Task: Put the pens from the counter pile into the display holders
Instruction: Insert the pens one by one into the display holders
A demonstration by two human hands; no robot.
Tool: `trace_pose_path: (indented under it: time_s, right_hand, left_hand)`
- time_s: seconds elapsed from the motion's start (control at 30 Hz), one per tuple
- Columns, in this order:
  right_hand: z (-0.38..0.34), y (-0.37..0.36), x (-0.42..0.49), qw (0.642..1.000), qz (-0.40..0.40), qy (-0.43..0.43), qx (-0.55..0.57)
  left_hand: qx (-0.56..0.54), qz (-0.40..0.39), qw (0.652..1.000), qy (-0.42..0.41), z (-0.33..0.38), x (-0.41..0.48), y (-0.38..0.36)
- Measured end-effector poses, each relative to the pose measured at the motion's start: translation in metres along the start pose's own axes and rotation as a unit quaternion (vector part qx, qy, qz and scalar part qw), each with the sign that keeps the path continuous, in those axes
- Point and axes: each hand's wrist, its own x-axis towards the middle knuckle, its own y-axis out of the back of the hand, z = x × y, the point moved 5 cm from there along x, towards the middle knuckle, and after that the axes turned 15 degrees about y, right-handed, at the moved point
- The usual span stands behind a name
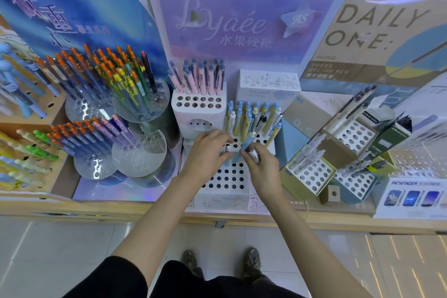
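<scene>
- Stands at a shop counter [96,208] full of pen stands, with shoes [251,261] on the pale floor [60,244] below.
- Reaches both bare arms out over a white holder [227,180] with rows of round holes.
- Pinches a blue pen [245,147] between thumb and first finger of the right hand [264,172], tilted, top end up and away, low end down near the holes.
- Grips a white pen [254,155] in that same hand too, tucked under the bent fingers.
- Bends the fingers of the left hand [208,155] down over the holder, tips just beside the blue pen; too blurry to tell if pinching anything.
- Shows open holes at the front of the holder and a bunch of blue and yellow pens [251,116] standing in the back rows.
- Faces a pink holder [198,104] just behind, with pink and blue pens [200,77] in its back rows.
- Has round clear stands [142,113] on the left, packed with orange-topped pens [108,68].
- Looks up at a purple sign [225,24] and a tan sign [377,29] reading "DAILY ONE".
</scene>
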Motion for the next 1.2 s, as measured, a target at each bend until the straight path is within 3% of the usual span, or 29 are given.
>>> trace_pose_path:
  time_s: [0.13, 0.33, 0.47, 0.6, 0.7, 0.83, 1.0, 1.2]
  right_hand:
    - [0.009, -0.006, -0.004, 0.999, -0.028, -0.018, -0.028]
    - [0.012, -0.009, -0.003, 0.996, -0.048, -0.006, -0.074]
    - [0.012, -0.019, -0.003, 0.981, -0.098, 0.026, -0.167]
    - [0.021, -0.018, -0.011, 0.980, -0.069, -0.012, -0.187]
    - [0.023, -0.020, -0.007, 0.977, -0.089, -0.018, -0.192]
    - [0.023, -0.018, -0.008, 0.982, -0.109, -0.037, -0.153]
    - [0.017, 0.005, -0.027, 0.997, -0.031, -0.069, -0.008]
    - [-0.023, 0.030, -0.033, 0.999, -0.035, -0.021, 0.028]
  left_hand:
    - [0.026, 0.039, 0.999, 0.000, -0.001, -0.003, 0.002]
    - [0.019, 0.007, 1.000, -0.011, 0.001, -0.002, 0.002]
    - [0.027, 0.016, 0.999, -0.014, 0.001, -0.003, 0.003]
    - [0.029, 0.008, 1.000, -0.005, -0.001, 0.000, 0.002]
    - [0.041, 0.003, 0.999, -0.015, 0.000, -0.001, 0.002]
    - [0.038, 0.020, 0.998, -0.056, 0.006, -0.004, 0.004]
    - [0.040, 0.009, 0.997, -0.070, 0.016, 0.000, 0.003]
    - [0.051, 0.021, 0.996, -0.076, 0.020, -0.001, 0.005]
